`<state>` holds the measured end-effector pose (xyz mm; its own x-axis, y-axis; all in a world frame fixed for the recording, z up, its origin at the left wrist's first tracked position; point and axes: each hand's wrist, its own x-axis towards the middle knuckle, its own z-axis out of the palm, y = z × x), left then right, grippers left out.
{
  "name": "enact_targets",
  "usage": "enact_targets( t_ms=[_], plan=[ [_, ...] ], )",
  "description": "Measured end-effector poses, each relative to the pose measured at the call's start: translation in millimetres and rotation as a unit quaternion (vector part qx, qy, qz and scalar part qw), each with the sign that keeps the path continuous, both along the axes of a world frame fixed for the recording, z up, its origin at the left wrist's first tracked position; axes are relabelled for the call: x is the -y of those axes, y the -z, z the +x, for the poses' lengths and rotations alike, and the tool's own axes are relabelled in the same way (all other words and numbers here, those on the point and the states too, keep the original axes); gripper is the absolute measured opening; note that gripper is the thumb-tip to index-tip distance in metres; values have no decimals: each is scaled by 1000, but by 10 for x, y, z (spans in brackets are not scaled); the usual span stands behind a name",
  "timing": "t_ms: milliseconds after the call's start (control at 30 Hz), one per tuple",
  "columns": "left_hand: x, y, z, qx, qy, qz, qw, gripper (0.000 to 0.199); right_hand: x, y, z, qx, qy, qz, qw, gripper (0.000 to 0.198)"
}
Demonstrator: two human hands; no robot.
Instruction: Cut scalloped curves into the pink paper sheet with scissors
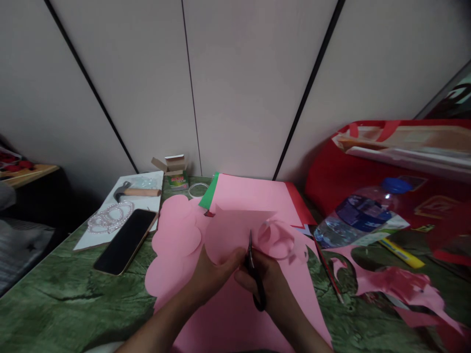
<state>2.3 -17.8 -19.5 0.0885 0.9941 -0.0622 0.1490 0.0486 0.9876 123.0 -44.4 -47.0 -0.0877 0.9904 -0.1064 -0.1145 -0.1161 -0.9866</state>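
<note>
My left hand (221,267) grips a piece of pink paper (230,225) by its near edge, thumb on top. In my right hand (270,277) is a pair of black-handled scissors (254,274), with the blades pointing away from me at the right side of that piece. A curled pink strip (277,239) hangs beside the blades on the right. Beneath both hands lies a large pink sheet (235,318). Scalloped pink paper shapes (176,235) lie along its left side. The finger loops of the scissors are partly covered by my fingers.
To the left are a black phone (125,241), a hammer (138,191) and a beaded ornament (110,218). A small open box (176,176) stands near the wall. On the right are a water bottle (362,213), a red bag (331,166), a pencil (328,270) and pink scraps (371,279).
</note>
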Motion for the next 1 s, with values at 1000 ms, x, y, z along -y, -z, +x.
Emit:
enact_targets(
  t_ms=[1000],
  plan=[
    [22,-94,62,27,-13,-7,1000,11,-32,81,-32,3,13,-19,1000,23]
  ],
)
